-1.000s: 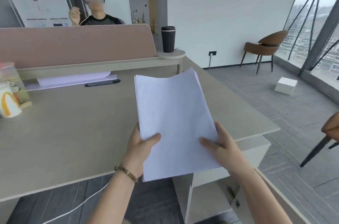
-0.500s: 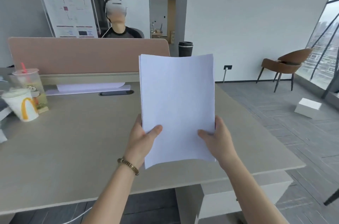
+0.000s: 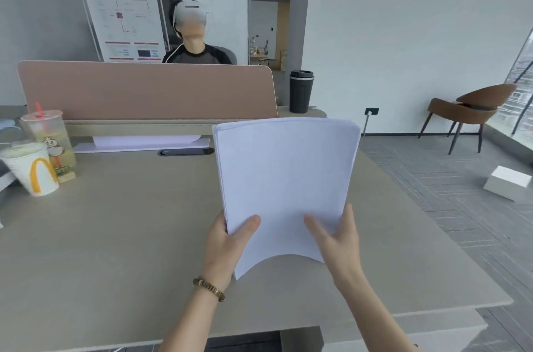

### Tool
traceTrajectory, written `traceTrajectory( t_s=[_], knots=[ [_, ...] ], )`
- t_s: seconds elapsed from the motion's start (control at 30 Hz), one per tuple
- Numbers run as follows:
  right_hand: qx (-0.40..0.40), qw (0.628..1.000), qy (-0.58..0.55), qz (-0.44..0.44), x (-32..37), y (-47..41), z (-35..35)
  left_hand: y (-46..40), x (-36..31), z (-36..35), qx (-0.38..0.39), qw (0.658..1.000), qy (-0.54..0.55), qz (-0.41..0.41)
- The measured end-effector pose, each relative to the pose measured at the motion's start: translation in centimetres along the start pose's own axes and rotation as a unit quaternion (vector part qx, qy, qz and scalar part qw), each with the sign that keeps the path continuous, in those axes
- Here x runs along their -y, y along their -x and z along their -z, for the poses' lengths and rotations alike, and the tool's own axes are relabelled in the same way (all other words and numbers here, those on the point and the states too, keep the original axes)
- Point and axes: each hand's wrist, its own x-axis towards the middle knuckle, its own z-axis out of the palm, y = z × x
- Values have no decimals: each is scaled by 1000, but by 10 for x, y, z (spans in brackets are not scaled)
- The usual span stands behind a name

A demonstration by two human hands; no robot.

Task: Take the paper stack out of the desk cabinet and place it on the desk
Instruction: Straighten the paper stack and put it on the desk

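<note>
A white paper stack (image 3: 284,178) is held up above the beige desk (image 3: 121,242), bowed so its near edge arches upward. My left hand (image 3: 227,245) grips its lower left edge, thumb on top, a beaded bracelet on the wrist. My right hand (image 3: 337,239) grips the lower right edge with the thumb laid across the sheet. The stack hangs over the right half of the desk and does not lie flat on it. The desk cabinet (image 3: 403,331) shows only as a pale top below the desk's right front corner.
Two drink cups (image 3: 37,164) stand at the desk's left edge. A pink divider (image 3: 144,89) runs along the back, a person seated behind it. A black tumbler (image 3: 300,91) stands at the back right. A brown chair (image 3: 473,109) and white box (image 3: 507,183) sit on the floor.
The view has lifted away from the cabinet. Both hands have carried the stack forward and lower over the desk, and its near edge now bows upward.
</note>
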Motion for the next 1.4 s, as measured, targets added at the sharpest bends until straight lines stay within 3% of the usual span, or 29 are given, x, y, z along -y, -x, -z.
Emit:
traceTrajectory(
  t_s=[0.17,0.43,0.67,0.83,1.17,1.4],
  knots=[
    [9,998,-42,40,29,-29,7,-4,-7,-2,41,999,15,-19],
    [29,998,-38,51,35,-42,3,-15,-12,-4,33,998,-9,-50],
    [81,996,-29,9,-19,-29,1,-9,25,4,53,995,-78,39],
    [103,994,-26,-21,-46,-23,1,-9,33,2,38,994,-101,35],
    [78,993,-36,-83,-41,-52,26,-31,17,-27,47,965,-256,-30],
    [32,995,9,-95,-44,-80,71,-34,16,-85,60,974,-218,-15]
  ],
)
